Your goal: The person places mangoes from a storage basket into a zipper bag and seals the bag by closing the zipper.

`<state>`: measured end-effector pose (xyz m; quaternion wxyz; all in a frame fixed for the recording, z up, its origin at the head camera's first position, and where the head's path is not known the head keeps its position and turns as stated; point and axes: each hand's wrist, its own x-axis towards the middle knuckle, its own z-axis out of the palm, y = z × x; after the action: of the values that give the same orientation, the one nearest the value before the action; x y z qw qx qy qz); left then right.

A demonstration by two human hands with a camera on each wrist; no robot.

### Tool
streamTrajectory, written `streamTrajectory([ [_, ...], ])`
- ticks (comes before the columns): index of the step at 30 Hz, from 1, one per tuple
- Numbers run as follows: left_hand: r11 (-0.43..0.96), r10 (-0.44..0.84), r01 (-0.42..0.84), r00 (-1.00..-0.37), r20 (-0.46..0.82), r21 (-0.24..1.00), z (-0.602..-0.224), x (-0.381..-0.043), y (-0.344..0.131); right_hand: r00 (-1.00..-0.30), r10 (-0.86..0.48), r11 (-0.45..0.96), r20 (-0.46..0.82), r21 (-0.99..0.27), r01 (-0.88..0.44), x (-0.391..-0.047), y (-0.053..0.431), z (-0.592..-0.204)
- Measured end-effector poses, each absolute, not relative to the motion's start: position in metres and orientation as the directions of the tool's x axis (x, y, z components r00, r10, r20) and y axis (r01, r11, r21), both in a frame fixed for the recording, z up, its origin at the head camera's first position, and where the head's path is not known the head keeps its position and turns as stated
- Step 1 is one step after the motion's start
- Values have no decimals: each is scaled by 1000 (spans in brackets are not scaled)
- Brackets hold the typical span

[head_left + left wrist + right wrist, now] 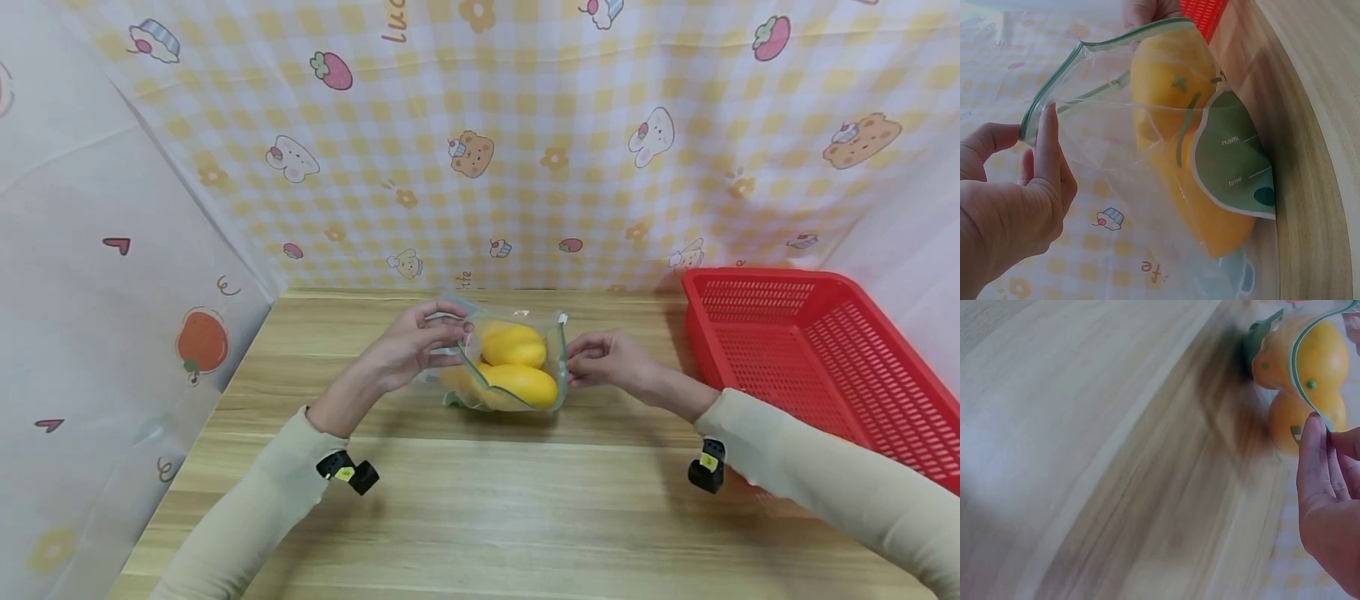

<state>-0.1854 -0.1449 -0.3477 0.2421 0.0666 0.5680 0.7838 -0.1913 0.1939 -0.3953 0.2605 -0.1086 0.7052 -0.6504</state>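
A clear zip bag with a green-edged mouth sits on the wooden table, its mouth spread apart. Inside it lie large yellow oval fruits that look like mangoes: one behind and another in front, partly seen through the plastic. My left hand pinches the left part of the bag's rim between thumb and fingers. On the opposite side, my right hand pinches the rim's right end. A green label with printed words shows on the bag in the left wrist view.
To the right stands a red perforated plastic basket. A yellow checked cloth with cartoon prints hangs behind the table. White printed sheeting covers the left side.
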Motion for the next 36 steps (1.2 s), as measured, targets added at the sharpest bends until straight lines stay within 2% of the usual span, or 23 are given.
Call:
streamTrajectory([
  [11,-269,463,-306,-873,-156,913,-346,-184,-143,-830,-532,113,-168,-985,127,-190,196,-384],
  [25,-301,447,-281,-886,-125,911,-338,-182,-142,-855,-515,66,-56,-997,26,-185,187,-360],
  [36,-326,450,-268,-888,-101,907,-331,-181,-142,-868,-495,49,-27,-999,3,-188,190,-348],
])
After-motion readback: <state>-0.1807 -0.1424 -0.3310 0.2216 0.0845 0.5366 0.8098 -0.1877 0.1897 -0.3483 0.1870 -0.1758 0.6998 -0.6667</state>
